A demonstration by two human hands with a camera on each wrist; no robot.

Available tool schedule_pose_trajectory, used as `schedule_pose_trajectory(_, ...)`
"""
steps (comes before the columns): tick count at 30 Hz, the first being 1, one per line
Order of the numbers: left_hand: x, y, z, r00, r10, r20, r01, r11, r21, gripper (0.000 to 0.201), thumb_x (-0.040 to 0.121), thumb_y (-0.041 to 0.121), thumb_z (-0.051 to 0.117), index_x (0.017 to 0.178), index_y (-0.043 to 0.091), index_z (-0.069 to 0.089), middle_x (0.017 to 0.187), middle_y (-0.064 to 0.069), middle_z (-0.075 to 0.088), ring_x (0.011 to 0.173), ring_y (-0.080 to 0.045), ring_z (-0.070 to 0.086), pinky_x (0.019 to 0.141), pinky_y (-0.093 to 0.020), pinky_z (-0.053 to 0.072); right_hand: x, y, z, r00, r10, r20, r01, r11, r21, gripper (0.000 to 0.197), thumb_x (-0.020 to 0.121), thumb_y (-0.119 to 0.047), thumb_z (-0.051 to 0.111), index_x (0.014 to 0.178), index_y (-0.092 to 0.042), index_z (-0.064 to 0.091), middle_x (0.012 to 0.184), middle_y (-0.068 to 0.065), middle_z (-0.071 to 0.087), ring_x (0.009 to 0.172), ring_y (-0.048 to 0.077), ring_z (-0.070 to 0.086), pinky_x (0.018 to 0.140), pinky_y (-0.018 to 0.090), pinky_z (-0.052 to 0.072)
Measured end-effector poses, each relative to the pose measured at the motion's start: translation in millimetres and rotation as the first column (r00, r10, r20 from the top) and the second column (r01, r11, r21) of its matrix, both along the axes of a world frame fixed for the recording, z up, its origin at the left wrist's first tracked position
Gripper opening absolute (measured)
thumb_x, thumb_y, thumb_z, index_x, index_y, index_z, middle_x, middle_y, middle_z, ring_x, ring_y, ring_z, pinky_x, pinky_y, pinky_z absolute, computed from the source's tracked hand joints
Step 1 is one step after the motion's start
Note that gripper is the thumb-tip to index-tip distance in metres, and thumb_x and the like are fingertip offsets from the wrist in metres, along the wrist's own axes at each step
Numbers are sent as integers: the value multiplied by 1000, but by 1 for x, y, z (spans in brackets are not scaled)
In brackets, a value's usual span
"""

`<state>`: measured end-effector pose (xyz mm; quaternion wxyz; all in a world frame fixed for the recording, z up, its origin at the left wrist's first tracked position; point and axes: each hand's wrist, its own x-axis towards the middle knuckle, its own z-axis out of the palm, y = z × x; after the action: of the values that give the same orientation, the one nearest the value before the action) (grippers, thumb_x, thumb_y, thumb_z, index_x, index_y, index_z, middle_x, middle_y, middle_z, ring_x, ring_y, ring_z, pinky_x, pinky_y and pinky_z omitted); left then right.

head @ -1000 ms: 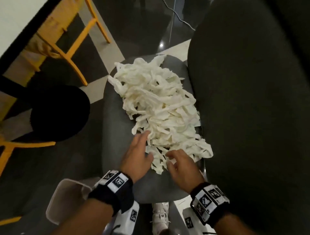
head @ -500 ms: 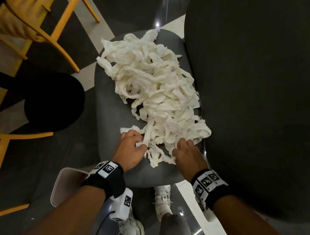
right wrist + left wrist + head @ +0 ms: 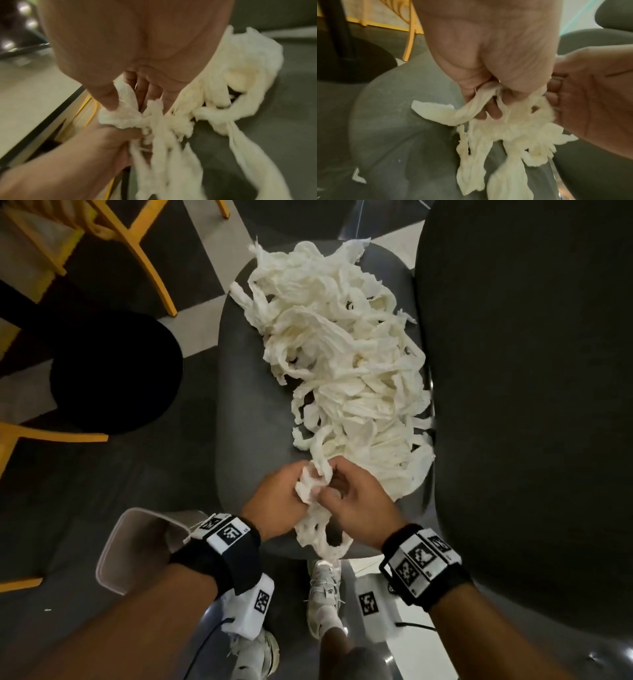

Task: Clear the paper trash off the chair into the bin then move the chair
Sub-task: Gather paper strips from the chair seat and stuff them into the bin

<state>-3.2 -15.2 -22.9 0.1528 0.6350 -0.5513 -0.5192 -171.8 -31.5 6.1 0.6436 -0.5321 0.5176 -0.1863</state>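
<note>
Both hands meet over the near edge of the dark grey padded chair seat (image 3: 246, 392): left hand (image 3: 277, 501) and right hand (image 3: 359, 501) each clutch a bunch of white shredded paper strips (image 3: 342, 354), most piled on the seat; pale plastic bin (image 3: 116, 546) sits below-left.
</note>
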Motion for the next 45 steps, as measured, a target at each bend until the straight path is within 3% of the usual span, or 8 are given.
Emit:
schedule_pose_trajectory(5,44,-22,16,853,520,-36,-519,854,40,28,93,31,48,93,15,71,89,-6,76,87,-30,71,80,-45,55,-34,-20,-10,765,102,-635,-340,902,-265,48,78,-24,60,126,-24,55,124,-4,56,114,18,53,97,36,46)
schedule_pose_trajectory(11,67,-38,36,380,802,-462,-703,575,419,44,79,50,61,104,16,73,111,-12,73,105,-32,71,87,-55,58,-62,-5,-37,339,264,-903,-613,790,1,63,78,-42,68,137,-43,45,140,-10,51,129,25,44,104,48,36)
schedule_pose_trajectory(14,69,-39,45,426,813,-397,-731,568,378,34,95,41,53,91,12,71,82,-5,74,72,-22,71,53,-34,57,-66,-11,-36,289,172,-942,-571,820,-25,36,83,-30,64,119,-34,63,124,-2,59,119,27,48,101,46,37)
schedule_pose_trajectory(23,66,-10,44,713,686,-145,-648,724,235,20,100,20,51,113,23,66,100,-5,75,78,-12,71,61,-23,54,-27,-27,69,926,-86,-368,-102,881,-461,23,88,-15,48,109,-21,55,80,-4,67,69,14,65,58,28,49)
schedule_pose_trajectory(30,80,3,75,659,670,-342,-595,743,307,23,87,19,55,84,3,70,80,-13,65,78,-27,61,71,-39,46,73,-23,70,822,443,-357,-565,709,-422,75,83,-34,67,149,-20,35,144,-3,45,133,13,44,110,31,39)
schedule_pose_trajectory(35,117,11,102,424,706,-567,-629,681,376,23,79,24,63,72,2,62,72,-14,52,74,-29,50,73,-40,42,111,-9,42,674,499,-545,-732,551,-400,86,60,-35,93,133,-23,48,130,11,62,122,30,60,104,46,50)
schedule_pose_trajectory(40,149,38,104,463,731,-502,-801,587,116,28,86,36,65,59,31,62,57,13,53,50,-3,51,50,-19,42,152,5,36,676,494,-546,-708,640,-298,4,92,-37,43,88,-36,44,88,-6,54,88,30,64,80,43,52)
schedule_pose_trajectory(45,172,92,86,589,702,-401,-702,690,176,42,85,55,59,117,28,65,100,10,69,83,-3,64,89,-28,51,219,22,54,956,254,-148,-280,939,-198,34,95,-7,58,87,-36,42,84,-17,50,76,9,56,70,32,51)
